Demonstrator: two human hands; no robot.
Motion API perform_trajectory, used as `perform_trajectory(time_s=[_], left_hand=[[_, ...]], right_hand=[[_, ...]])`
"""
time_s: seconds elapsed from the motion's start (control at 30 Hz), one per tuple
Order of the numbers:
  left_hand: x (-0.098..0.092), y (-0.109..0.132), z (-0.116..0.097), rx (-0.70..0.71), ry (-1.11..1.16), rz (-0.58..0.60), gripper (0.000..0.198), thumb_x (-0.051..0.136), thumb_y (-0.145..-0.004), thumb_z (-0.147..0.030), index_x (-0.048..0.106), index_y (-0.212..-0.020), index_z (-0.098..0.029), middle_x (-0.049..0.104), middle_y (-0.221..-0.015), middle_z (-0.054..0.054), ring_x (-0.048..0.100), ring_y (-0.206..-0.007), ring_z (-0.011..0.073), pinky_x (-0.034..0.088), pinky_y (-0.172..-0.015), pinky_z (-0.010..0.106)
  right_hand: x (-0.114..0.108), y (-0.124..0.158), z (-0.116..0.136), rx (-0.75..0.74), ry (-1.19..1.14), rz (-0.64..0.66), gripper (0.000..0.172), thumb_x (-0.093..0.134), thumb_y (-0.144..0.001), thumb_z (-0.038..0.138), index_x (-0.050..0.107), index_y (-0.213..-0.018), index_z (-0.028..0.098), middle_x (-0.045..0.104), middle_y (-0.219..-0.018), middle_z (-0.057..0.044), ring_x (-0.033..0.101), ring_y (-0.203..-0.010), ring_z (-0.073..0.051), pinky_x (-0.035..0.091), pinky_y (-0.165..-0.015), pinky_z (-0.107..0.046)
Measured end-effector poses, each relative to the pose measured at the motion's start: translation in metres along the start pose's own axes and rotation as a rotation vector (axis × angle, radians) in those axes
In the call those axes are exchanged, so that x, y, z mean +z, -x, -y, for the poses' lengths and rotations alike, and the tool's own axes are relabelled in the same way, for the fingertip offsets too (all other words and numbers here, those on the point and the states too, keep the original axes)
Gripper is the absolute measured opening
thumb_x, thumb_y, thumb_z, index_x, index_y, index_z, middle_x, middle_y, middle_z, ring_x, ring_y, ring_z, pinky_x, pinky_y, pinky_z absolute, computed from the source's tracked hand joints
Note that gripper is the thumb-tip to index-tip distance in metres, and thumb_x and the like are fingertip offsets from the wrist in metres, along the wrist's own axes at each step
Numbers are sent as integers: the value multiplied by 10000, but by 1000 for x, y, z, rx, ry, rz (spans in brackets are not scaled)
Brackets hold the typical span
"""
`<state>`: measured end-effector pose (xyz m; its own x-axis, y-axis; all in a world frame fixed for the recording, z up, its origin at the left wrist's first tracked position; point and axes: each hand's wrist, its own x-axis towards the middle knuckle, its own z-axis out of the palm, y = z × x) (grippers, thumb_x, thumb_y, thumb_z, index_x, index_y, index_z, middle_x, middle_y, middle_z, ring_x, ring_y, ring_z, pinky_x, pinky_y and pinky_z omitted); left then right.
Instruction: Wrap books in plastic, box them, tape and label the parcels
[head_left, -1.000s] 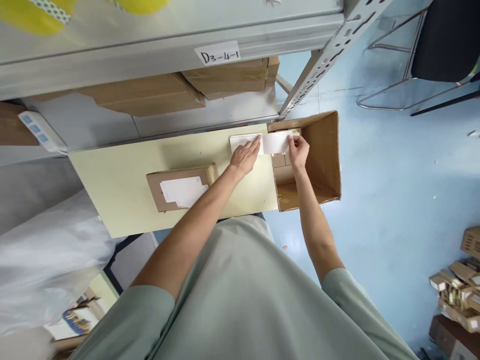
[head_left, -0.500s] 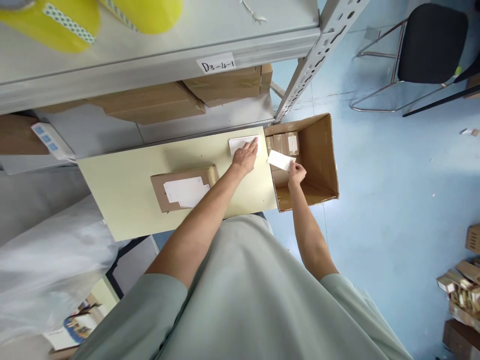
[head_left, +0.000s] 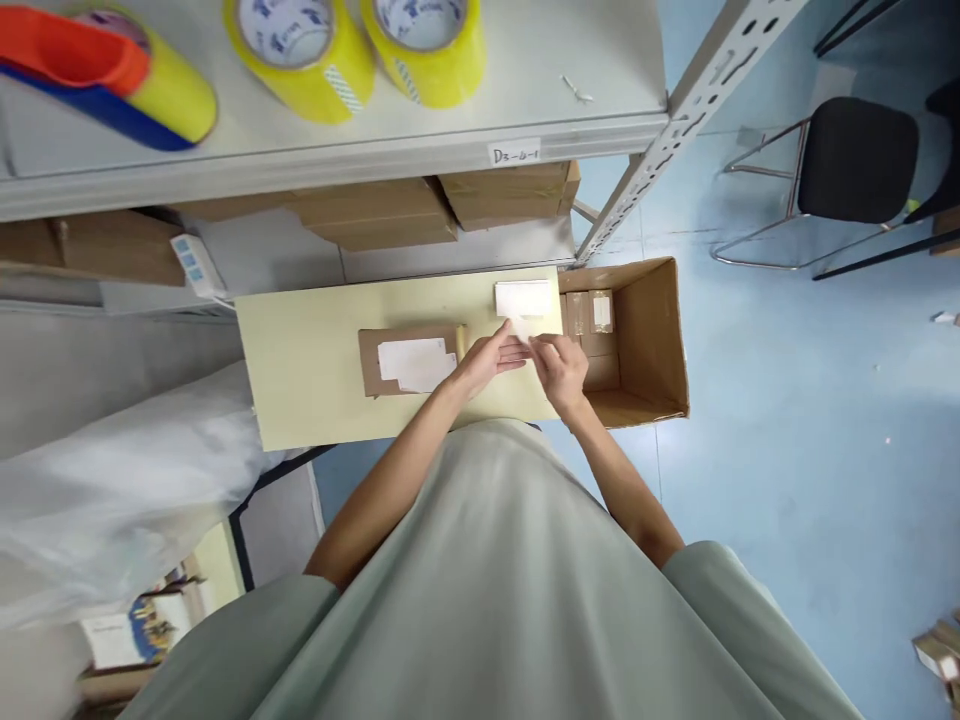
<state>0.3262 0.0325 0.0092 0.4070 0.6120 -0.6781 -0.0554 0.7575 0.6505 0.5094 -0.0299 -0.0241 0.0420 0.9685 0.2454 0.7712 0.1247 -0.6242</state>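
Note:
My left hand (head_left: 486,362) and my right hand (head_left: 561,367) meet over the right end of a pale yellow board (head_left: 315,370). Both pinch a small white paper label (head_left: 523,331) between their fingertips. A stack of white labels (head_left: 523,297) lies on the board just beyond the hands. A flat brown parcel (head_left: 409,359) with a white label stuck on it lies on the board, left of my left hand. An open cardboard box (head_left: 645,330) stands on the floor right of the board, with small brown packages (head_left: 591,312) inside at its far end.
A grey metal shelf (head_left: 337,140) carries yellow tape rolls (head_left: 420,40) on top and brown cartons (head_left: 442,200) underneath. A white plastic sheet (head_left: 112,480) lies at the left. A black chair (head_left: 847,170) stands on the blue floor at the upper right.
My right hand brought the white label from over the box back to the board. My left hand left the label stack and joined it. The view tilted up, showing more tape rolls.

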Motion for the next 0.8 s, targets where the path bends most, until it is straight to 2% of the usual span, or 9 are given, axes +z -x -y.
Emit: perform_trajectory(time_s=[0.13,0.23,0.3,0.4,0.47,0.53,0.6,0.7,0.8], left_hand=[[-24,55,0,104,101,-51,612,980,-773,-712,810,-969,-158,858,-1058,141,811,-1161,330,634,-1094,456],[-42,87,6,150,92,-130,635,1009,-733,-699,840,-969,-134,858,-1049,154,802,-1183,364,653,-1060,483],[-52,103,9,160,75,-171,662,996,-738,-729,854,-992,-135,863,-1066,153,800,-1199,369,661,-1076,510],[-66,121,10,159,31,-186,690,973,-754,-770,868,-1053,-157,871,-1159,145,800,-1223,352,670,-1115,530],[-75,129,7,155,-23,-188,725,955,-756,-806,875,-1092,-169,872,-1206,144,803,-1230,349,681,-1118,534],[-83,137,2,151,-87,-185,771,942,-733,-853,882,-1097,-177,875,-1207,144,811,-1216,354,697,-1096,531],[-90,145,-5,151,-143,-179,796,936,-702,-892,891,-1060,-182,880,-1180,137,817,-1192,359,713,-1067,523],[-105,159,-15,164,-190,-200,795,948,-655,-912,899,-998,-196,888,-1115,105,821,-1147,358,728,-1044,522],[-130,178,-22,185,-167,-235,762,944,-670,-906,899,-952,-200,890,-1043,98,843,-1075,351,722,-1056,517]], right_hand=[[19,14,44,-322,1,192,187,711,-1164,351,826,-1283,266,846,-1221,-115,779,-1151,-249,577,-967,-375],[26,25,67,-368,-88,278,279,792,-1112,424,812,-1332,253,828,-1295,-145,759,-1280,-291,600,-1049,-420],[26,28,79,-309,-188,270,299,779,-1115,448,816,-1344,258,788,-1408,-173,723,-1376,-322,607,-1111,-476],[19,26,94,-94,-388,197,396,708,-1142,499,791,-1463,284,600,-1701,-195,608,-1554,-360,578,-1219,-566],[13,20,105,50,-548,251,515,679,-1138,574,730,-1582,316,535,-1780,-159,595,-1576,-339,587,-1235,-548],[10,13,117,138,-700,384,622,669,-1117,665,693,-1636,324,627,-1720,-122,673,-1488,-294,622,-1202,-481],[10,7,132,194,-792,474,674,680,-1083,729,733,-1600,299,739,-1609,-99,726,-1424,-282,639,-1171,-431],[16,1,158,270,-807,468,636,705,-1055,748,828,-1478,290,795,-1538,-75,758,-1394,-304,654,-1130,-409],[23,-1,184,313,-799,423,614,721,-1053,728,840,-1466,289,808,-1511,-58,810,-1241,-294,690,-1041,-411]])
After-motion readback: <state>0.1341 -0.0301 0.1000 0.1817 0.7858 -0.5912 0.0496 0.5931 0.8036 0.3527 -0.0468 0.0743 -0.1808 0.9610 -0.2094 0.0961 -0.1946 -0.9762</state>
